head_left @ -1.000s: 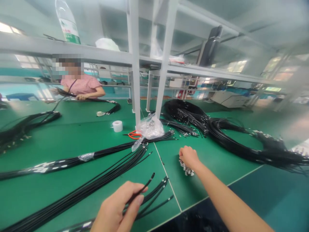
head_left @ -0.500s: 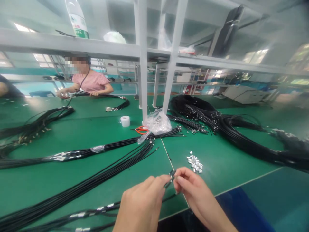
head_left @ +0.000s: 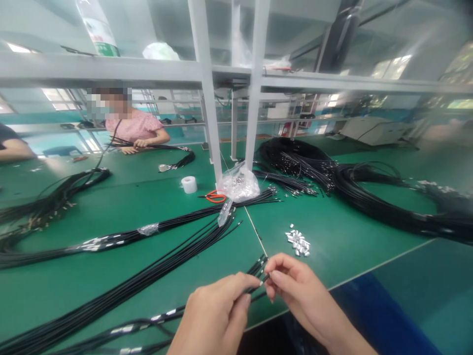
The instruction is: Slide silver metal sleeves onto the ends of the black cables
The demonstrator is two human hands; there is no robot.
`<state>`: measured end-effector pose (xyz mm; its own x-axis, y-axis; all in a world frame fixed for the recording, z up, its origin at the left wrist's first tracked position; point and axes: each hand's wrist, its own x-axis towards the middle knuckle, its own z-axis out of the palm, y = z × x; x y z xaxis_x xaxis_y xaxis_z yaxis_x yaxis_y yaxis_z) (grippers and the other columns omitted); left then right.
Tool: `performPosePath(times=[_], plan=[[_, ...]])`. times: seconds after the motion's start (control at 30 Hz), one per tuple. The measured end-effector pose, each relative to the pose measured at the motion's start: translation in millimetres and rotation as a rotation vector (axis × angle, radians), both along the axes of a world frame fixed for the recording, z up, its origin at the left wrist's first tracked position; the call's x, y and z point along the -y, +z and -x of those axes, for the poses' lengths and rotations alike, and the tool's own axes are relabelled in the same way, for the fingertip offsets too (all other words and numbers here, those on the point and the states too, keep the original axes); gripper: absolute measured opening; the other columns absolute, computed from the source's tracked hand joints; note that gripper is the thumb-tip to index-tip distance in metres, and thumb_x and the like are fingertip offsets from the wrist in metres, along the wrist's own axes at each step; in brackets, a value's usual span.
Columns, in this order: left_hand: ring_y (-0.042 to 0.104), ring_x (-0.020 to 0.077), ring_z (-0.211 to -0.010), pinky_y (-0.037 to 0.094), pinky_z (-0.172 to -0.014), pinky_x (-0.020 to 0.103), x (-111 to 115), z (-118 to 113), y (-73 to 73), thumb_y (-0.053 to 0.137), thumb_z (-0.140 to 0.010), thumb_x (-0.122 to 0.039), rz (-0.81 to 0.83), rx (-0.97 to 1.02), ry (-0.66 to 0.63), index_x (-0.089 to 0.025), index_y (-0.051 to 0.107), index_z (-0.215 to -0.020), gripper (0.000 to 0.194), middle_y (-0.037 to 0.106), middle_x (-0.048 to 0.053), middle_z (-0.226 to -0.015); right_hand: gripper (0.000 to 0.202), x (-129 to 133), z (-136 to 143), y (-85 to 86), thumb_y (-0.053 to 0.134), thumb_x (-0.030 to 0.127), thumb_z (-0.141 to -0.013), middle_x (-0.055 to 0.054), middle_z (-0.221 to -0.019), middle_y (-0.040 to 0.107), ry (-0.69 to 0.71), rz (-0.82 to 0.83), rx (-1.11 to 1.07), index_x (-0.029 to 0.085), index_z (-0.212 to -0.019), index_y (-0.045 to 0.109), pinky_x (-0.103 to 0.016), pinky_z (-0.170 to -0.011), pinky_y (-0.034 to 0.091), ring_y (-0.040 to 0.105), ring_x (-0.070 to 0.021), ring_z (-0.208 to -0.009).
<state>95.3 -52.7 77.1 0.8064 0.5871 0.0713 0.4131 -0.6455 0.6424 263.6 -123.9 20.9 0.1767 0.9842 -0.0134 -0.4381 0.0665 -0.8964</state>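
Note:
My left hand (head_left: 218, 308) is closed around several thin black cables (head_left: 256, 267), whose ends poke out past its fingers. With thumb and forefinger, my right hand (head_left: 295, 291) pinches the tip of one black cable just beside the left fingertips. A small pale piece shows on that cable between the two hands. Beyond my right hand lies a loose pile of small silver metal sleeves (head_left: 298, 242). More black cables with white labels (head_left: 127, 328) run along the table to the left of my left hand.
Black cable bundles (head_left: 140, 268) cross the green table (head_left: 177, 207). A clear plastic bag (head_left: 242, 185) of small parts, orange-handled cutters (head_left: 215, 196) and a white tape roll (head_left: 189, 184) lie by the shelf posts. Large cable coils (head_left: 369, 207) lie right. A co-worker (head_left: 133, 130) handles cables across the table.
The view has shifted slightly. My left fingers have moved apart a little from the bundle's tips, and more cable ends now show. My right hand stays at the cable end.

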Motion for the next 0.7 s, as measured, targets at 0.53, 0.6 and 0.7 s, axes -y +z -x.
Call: performPosePath(times=[0.53,0.6,0.7], plan=[[0.048,0.0090,-0.062,0.037,-0.056,0.018,-11,-10,-6.0,0.055,-0.079,-0.018,0.424,0.121,0.068,-0.023,0.054,-0.091,0.014,0.057,-0.007,-0.068,0.014,-7,17,9.8,0.058,0.029,-0.083,-0.001,-0.068,0.061,0.057,0.037,0.124,0.016,-0.083,0.052,-0.030,-0.064,0.045,0.059,-0.0148,-0.064],[0.048,0.0090,-0.062,0.035,-0.056,0.018,-14,-11,-4.8,0.055,-0.081,-0.026,0.390,0.094,0.050,-0.022,0.057,-0.084,0.006,0.056,-0.007,-0.067,0.012,-4,15,16.1,0.057,0.028,-0.083,-0.001,-0.071,0.059,-0.043,0.037,0.343,0.017,-0.079,0.056,-0.027,-0.066,0.042,0.055,-0.0133,-0.067],[0.050,0.0095,-0.065,0.035,-0.059,0.018,-19,-4,1.3,0.055,-0.081,-0.031,0.241,0.008,0.011,-0.021,0.056,-0.072,0.013,0.057,-0.006,-0.069,0.008,-1,10,26.1,0.059,0.022,-0.081,0.001,-0.075,0.055,-0.154,-0.017,0.632,0.018,-0.074,0.061,-0.023,-0.067,0.039,0.051,-0.0118,-0.072]])
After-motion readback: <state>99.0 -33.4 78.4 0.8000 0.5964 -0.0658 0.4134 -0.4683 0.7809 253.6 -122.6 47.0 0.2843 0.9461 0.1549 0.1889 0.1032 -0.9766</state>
